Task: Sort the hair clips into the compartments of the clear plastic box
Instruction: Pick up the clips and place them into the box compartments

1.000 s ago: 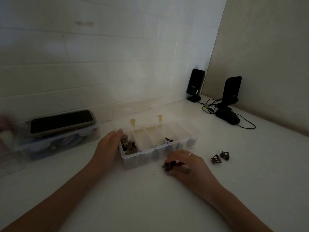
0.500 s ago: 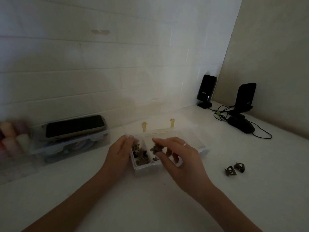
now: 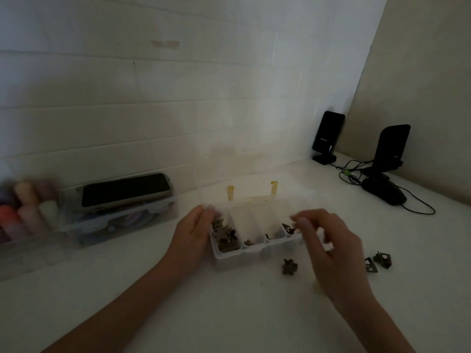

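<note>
The clear plastic box (image 3: 229,254) stands open on the white table, its lid leaning back toward the wall. My left hand (image 3: 192,231) grips its left end, fingertips on the rim. Several brownish hair clips (image 3: 225,236) fill the leftmost compartment. One small clip (image 3: 248,242) lies in the second compartment and a dark clip (image 3: 288,228) in the fourth. My right hand (image 3: 328,247) hovers blurred over the box's right part with fingers loosely curved, and I see nothing in it. A flower-shaped clip (image 3: 289,266) lies in front of the box. Two dark clips (image 3: 377,262) lie further right.
A second clear case (image 3: 122,220) with a phone (image 3: 126,189) on top stands at the left by the wall, beside pastel rolls (image 3: 24,207). Two black speakers (image 3: 327,136), a mouse (image 3: 384,191) and cables occupy the back right corner.
My right hand lifted a clip from the table, carried it over the second compartment, then moved right over the box. A small clip now lies in that compartment and the flower-shaped clip is uncovered.
</note>
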